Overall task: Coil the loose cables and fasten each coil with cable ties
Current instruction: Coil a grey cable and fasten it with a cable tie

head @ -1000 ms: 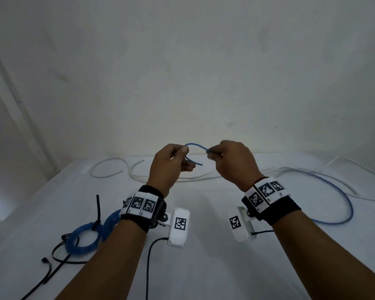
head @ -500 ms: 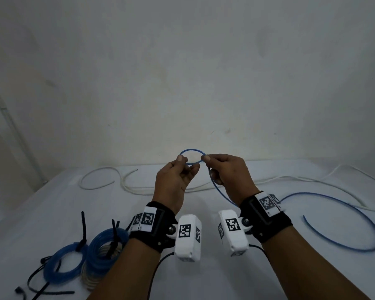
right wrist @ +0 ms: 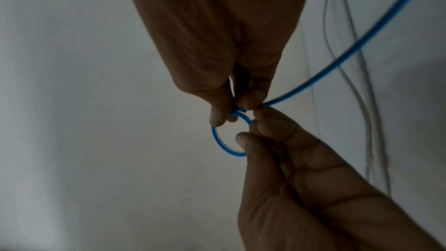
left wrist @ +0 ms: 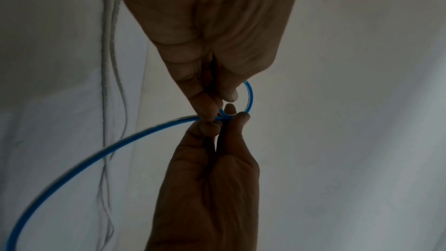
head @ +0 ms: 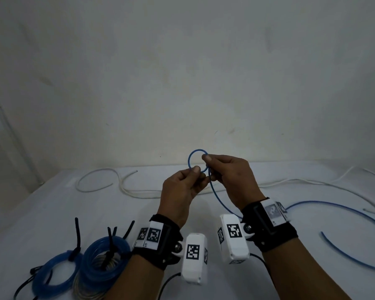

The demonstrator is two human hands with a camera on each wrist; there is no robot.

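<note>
A thin blue cable [head: 217, 197] is bent into one small ring [head: 190, 158] held up in front of the wall. My left hand [head: 198, 173] pinches the ring's lower edge between thumb and fingers. My right hand [head: 207, 163] pinches it where the strand crosses, on the ring's right side. The free length drops from the right hand, passes behind that wrist and curves over the white table [head: 204, 213] to the right. The left wrist view shows the ring [left wrist: 250, 96] beside both pinching hands; the right wrist view shows the ring [right wrist: 218, 143] with the tail running up and right.
Two tied blue coils [head: 54, 271] [head: 105, 263] with black cable ties [head: 77, 237] sticking up lie at the near left. Loose white cable [head: 100, 180] snakes along the table's back edge below the wall. Thin black leads hang from the wrist cameras.
The open blue arc between my hands has been closed into a full small ring. Both hands have come closer together, and the right hand now holds the crossing point.
</note>
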